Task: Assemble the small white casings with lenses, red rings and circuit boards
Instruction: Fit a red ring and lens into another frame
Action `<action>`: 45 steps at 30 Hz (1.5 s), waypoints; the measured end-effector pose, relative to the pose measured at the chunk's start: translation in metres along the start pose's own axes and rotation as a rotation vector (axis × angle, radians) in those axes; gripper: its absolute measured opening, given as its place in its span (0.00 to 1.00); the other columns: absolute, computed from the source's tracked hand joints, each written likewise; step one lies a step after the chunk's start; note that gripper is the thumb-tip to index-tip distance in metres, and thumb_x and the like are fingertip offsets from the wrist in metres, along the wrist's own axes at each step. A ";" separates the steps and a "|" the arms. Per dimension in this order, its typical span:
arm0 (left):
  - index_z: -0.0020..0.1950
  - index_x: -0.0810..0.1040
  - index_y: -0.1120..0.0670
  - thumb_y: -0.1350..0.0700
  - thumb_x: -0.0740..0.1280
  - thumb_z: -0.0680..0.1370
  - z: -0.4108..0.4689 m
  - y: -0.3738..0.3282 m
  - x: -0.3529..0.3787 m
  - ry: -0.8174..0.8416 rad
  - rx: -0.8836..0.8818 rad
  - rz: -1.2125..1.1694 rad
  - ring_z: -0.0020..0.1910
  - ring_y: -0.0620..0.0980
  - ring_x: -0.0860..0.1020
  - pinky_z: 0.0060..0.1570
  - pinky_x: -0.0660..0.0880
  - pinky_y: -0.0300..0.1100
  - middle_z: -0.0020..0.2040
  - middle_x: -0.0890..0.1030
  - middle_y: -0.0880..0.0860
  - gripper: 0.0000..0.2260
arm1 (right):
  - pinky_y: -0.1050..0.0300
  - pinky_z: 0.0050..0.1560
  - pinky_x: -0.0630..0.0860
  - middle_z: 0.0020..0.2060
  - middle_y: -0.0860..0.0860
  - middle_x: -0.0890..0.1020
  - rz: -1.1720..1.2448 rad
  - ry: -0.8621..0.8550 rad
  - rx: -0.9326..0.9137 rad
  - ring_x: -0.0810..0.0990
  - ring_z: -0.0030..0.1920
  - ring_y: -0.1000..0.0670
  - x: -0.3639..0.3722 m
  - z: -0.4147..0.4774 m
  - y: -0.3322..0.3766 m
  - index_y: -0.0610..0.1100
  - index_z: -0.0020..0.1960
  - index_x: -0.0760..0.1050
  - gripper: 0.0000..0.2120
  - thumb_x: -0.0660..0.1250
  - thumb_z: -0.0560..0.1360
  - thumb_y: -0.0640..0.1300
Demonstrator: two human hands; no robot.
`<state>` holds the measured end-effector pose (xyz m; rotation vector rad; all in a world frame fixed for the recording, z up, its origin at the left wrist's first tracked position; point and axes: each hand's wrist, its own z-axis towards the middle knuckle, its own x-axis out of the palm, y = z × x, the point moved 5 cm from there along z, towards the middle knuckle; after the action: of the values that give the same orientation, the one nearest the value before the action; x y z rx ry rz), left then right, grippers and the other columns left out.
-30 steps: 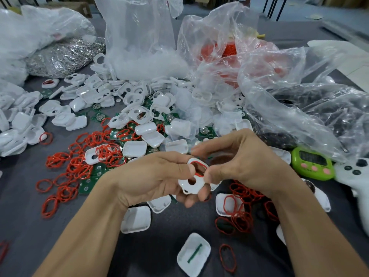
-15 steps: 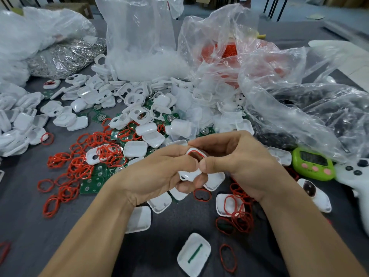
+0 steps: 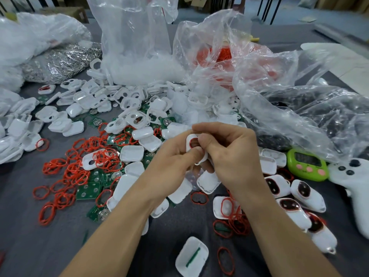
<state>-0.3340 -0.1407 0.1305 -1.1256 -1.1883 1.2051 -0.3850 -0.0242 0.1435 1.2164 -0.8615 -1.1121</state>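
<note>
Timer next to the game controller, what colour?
The timer is lime green with pink buttons; the head view shows it best.

person: two arms in view | left hand (image 3: 175, 162): bare, slim fingers | right hand (image 3: 229, 154): bare, thumbnail looks cut short, though small in view | left forearm (image 3: 119, 226): bare along all that shows | right forearm (image 3: 279, 226): bare likewise, smooth

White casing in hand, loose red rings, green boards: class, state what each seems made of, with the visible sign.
White casing: likely moulded plastic, smooth, slightly glossy, with soft highlights.
Red rings: probably rubber or silicone, matt; thin loops lying bent out of shape.
Green boards: seemingly rigid circuit-board laminate with shiny round metal pads.
</note>
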 end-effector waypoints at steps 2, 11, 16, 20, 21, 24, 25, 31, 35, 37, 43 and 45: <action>0.56 0.80 0.49 0.62 0.61 0.83 -0.001 -0.001 -0.005 -0.163 0.063 0.243 0.41 0.40 0.81 0.39 0.73 0.33 0.43 0.83 0.43 0.11 | 0.65 0.44 0.80 0.41 0.58 0.88 -0.197 -0.067 -0.035 0.86 0.41 0.59 -0.001 -0.002 -0.003 0.52 0.53 0.87 0.08 0.73 0.78 0.42; 0.74 0.69 0.36 0.47 0.62 0.76 -0.006 -0.002 0.002 -0.348 0.064 0.659 0.56 0.32 0.75 0.49 0.72 0.31 0.59 0.73 0.32 0.26 | 0.49 0.50 0.84 0.42 0.56 0.88 -0.202 -0.016 0.057 0.87 0.44 0.55 0.001 0.000 -0.008 0.52 0.58 0.85 0.09 0.71 0.80 0.46; 0.49 0.88 0.41 0.59 0.73 0.78 -0.001 -0.001 -0.017 -0.418 0.039 0.265 0.34 0.39 0.79 0.35 0.73 0.31 0.38 0.86 0.44 0.11 | 0.60 0.31 0.79 0.30 0.51 0.86 -0.153 0.029 0.151 0.84 0.29 0.53 -0.014 0.006 -0.009 0.49 0.42 0.85 0.05 0.75 0.77 0.44; 0.42 0.87 0.49 0.58 0.73 0.79 -0.003 0.002 -0.031 -0.616 -0.024 0.070 0.26 0.44 0.73 0.27 0.72 0.35 0.32 0.81 0.48 0.08 | 0.59 0.37 0.80 0.31 0.57 0.85 -0.383 -0.166 0.014 0.84 0.32 0.57 -0.037 0.016 -0.002 0.52 0.40 0.84 0.07 0.72 0.75 0.53; 0.41 0.85 0.53 0.58 0.71 0.80 -0.004 0.003 -0.038 -0.667 -0.034 0.006 0.25 0.45 0.74 0.26 0.71 0.36 0.32 0.80 0.49 0.08 | 0.62 0.39 0.80 0.32 0.59 0.85 -0.449 -0.236 -0.015 0.84 0.34 0.59 -0.047 0.018 0.001 0.53 0.40 0.83 0.06 0.72 0.75 0.51; 0.45 0.76 0.56 0.59 0.66 0.83 -0.005 0.005 -0.049 -0.706 -0.070 -0.124 0.24 0.50 0.78 0.21 0.68 0.37 0.35 0.81 0.49 0.07 | 0.64 0.49 0.80 0.41 0.59 0.86 -0.652 -0.166 0.024 0.82 0.39 0.61 -0.056 0.023 0.003 0.54 0.49 0.85 0.10 0.70 0.76 0.40; 0.46 0.75 0.55 0.60 0.65 0.84 -0.004 0.006 -0.049 -0.690 -0.086 -0.170 0.25 0.51 0.80 0.20 0.68 0.37 0.36 0.82 0.49 0.07 | 0.64 0.53 0.79 0.45 0.57 0.87 -0.710 -0.056 0.046 0.82 0.42 0.60 -0.049 0.024 0.001 0.53 0.54 0.86 0.13 0.69 0.76 0.38; 0.44 0.74 0.55 0.62 0.69 0.80 -0.001 0.005 -0.042 -0.615 -0.119 -0.207 0.23 0.49 0.77 0.21 0.68 0.37 0.32 0.77 0.50 0.07 | 0.50 0.64 0.75 0.59 0.46 0.80 -1.164 0.259 -0.052 0.78 0.60 0.44 -0.007 0.025 0.008 0.56 0.63 0.82 0.20 0.67 0.76 0.38; 0.47 0.77 0.57 0.63 0.70 0.79 -0.002 0.005 -0.042 -0.598 -0.143 -0.120 0.21 0.47 0.71 0.20 0.66 0.36 0.38 0.76 0.59 0.04 | 0.59 0.52 0.79 0.47 0.53 0.86 -1.038 0.156 0.065 0.83 0.46 0.51 -0.034 0.045 0.028 0.53 0.57 0.85 0.18 0.66 0.76 0.36; 0.48 0.77 0.58 0.65 0.69 0.79 -0.001 0.005 -0.042 -0.615 -0.141 -0.116 0.21 0.48 0.72 0.22 0.69 0.37 0.39 0.76 0.60 0.03 | 0.66 0.45 0.75 0.41 0.57 0.84 -1.091 0.276 0.081 0.80 0.40 0.56 -0.030 0.048 0.028 0.53 0.54 0.86 0.15 0.68 0.76 0.37; 0.49 0.76 0.58 0.66 0.66 0.80 0.003 0.007 -0.039 -0.583 -0.075 -0.090 0.27 0.51 0.79 0.26 0.75 0.40 0.41 0.87 0.57 0.04 | 0.52 0.55 0.82 0.49 0.48 0.87 -1.262 0.417 0.035 0.84 0.52 0.46 -0.010 0.037 0.012 0.49 0.53 0.86 0.11 0.70 0.76 0.36; 0.50 0.75 0.57 0.65 0.66 0.81 0.003 0.008 -0.039 -0.571 -0.047 -0.056 0.28 0.51 0.80 0.27 0.75 0.39 0.41 0.87 0.56 0.04 | 0.62 0.47 0.80 0.44 0.52 0.87 -1.104 0.393 0.100 0.84 0.44 0.55 -0.023 0.043 0.015 0.51 0.52 0.86 0.10 0.72 0.76 0.38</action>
<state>-0.3373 -0.1795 0.1204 -0.7903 -1.6683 1.5147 -0.4291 -0.0144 0.1673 1.9899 0.1386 -1.5868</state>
